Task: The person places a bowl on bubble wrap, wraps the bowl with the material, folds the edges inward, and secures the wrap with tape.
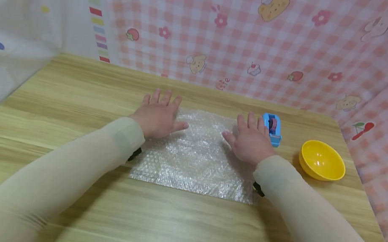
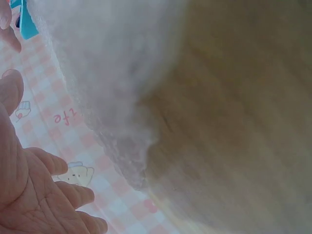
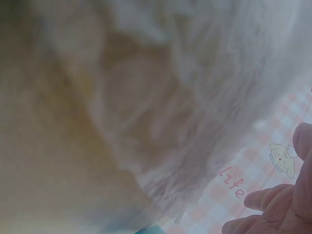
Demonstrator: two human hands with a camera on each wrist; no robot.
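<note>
A sheet of clear bubble wrap [image 1: 199,156] lies flat on the wooden table, its near edge toward me. Over its far left corner spreads my left hand [image 1: 158,117], fingers straight and thumb pointing inward. My right hand [image 1: 252,141] is spread in the same way at the far right corner. Neither hand grips anything. In the left wrist view the bubble wrap [image 2: 107,58] runs blurred beside the straight fingers [image 2: 73,192]. The right wrist view shows the bubble wrap [image 3: 195,112] close up, with the right fingers [image 3: 268,197] extended at the edge.
Just beyond the right fingertips stands a blue tape dispenser [image 1: 271,129] with a roll in it. A yellow bowl [image 1: 322,161] sits farther right on the table [image 1: 161,227]. Pink checked cloth [image 1: 202,24] hangs along the back and right sides, with whitish cloth [image 1: 15,14] at left.
</note>
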